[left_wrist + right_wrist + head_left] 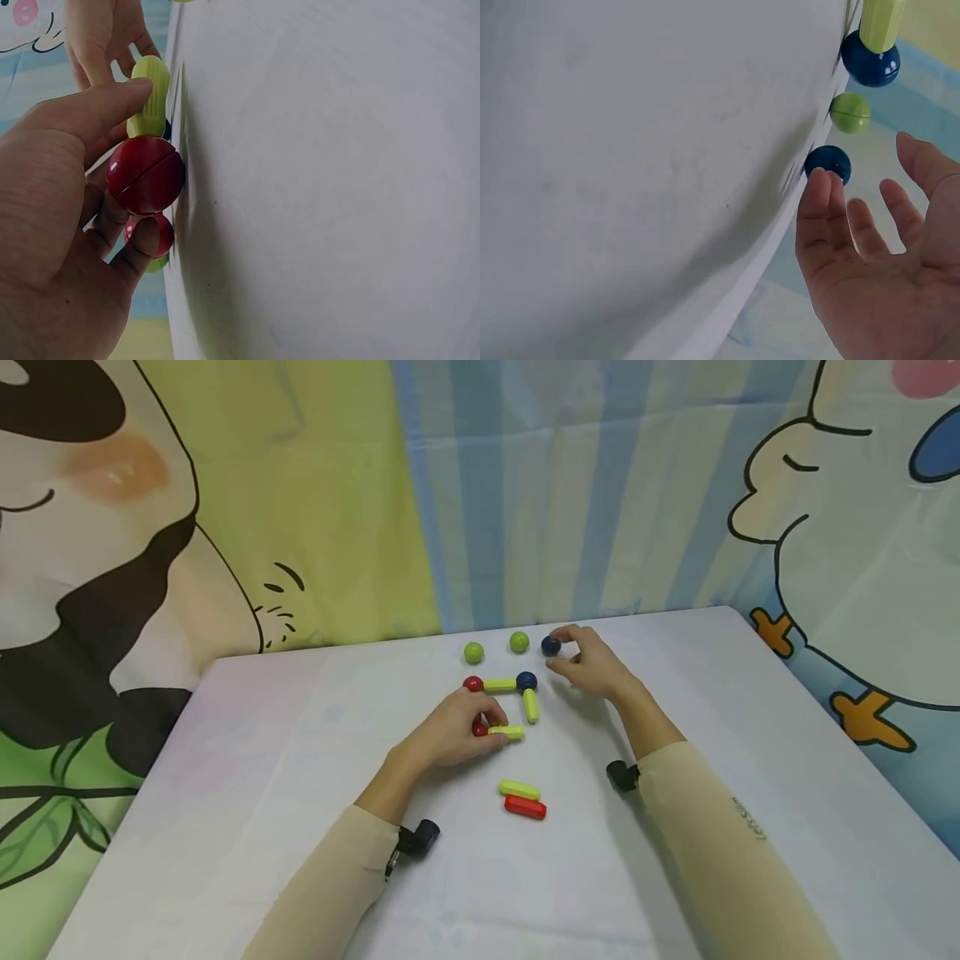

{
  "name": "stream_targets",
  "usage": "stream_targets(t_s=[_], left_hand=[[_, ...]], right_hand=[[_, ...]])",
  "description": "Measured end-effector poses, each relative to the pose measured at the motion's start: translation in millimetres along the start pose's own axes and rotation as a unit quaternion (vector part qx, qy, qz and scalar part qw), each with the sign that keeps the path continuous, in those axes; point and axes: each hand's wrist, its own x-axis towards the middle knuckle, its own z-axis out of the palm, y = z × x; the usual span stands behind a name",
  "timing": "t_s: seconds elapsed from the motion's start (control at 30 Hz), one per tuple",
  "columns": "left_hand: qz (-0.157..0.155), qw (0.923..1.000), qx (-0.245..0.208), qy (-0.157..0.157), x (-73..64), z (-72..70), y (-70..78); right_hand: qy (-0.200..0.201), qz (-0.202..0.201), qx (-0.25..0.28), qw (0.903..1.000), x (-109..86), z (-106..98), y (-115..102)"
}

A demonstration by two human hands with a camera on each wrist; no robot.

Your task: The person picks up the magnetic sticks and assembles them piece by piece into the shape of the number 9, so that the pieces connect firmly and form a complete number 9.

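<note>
My left hand (453, 731) pinches a yellow-green rod (151, 94) joined to a red ball (146, 176), with the fingers around the ball. Just beyond it lie a second red ball (472, 683), a yellow-green rod (499, 685) and a blue ball (527, 682) joined in a row. Another yellow-green rod (531, 706) runs from that blue ball toward me. At the back, my right hand (596, 668) reaches around a loose blue ball (551, 646), its thumb apart from the fingers. In the right wrist view, the fingertips (820, 184) overlap this ball (829, 161).
Two green balls, a left one (473, 652) and a right one (519, 642), sit near the table's back edge. Closer to me a yellow-green rod (519, 789) lies against a red rod (525, 807). Behind the white table (300, 793) hangs a printed cloth (525, 493).
</note>
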Motion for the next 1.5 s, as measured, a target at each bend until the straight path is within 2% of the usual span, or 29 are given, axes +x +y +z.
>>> stream_targets(t_s=[0.13,0.3,0.4,0.53,0.77,1.1,1.5], left_hand=[[0.002,1.0000,-0.001,0.003,0.2,0.9,3.5],[0.009,1.0000,0.002,0.002,1.0,1.4,5.4],[0.026,0.9997,0.002,0.003,2.1,1.8,5.3],[0.041,0.9991,0.002,0.010,2.4,2.1,4.6],[0.042,0.9991,0.001,0.005,6.1,4.3,7.0],[0.010,0.9999,-0.003,-0.002,5.6,4.8,5.0],[-0.006,1.0000,-0.005,0.004,0.8,2.4,1.9]], right_hand=[[-0.010,-0.011,-0.007,0.9999,4.4,-4.3,4.1],[-0.036,-0.003,-0.027,0.9990,9.4,-5.2,6.3],[-0.046,-0.002,-0.039,0.9982,10.9,-4.0,7.4],[-0.048,-0.010,-0.045,0.9978,10.4,-2.9,7.8],[-0.046,-0.001,-0.054,0.9975,6.6,-5.8,11.6],[-0.065,0.008,-0.053,0.9965,4.5,-4.7,12.9],[-0.075,0.011,-0.055,0.9956,-0.7,-0.2,15.9]])
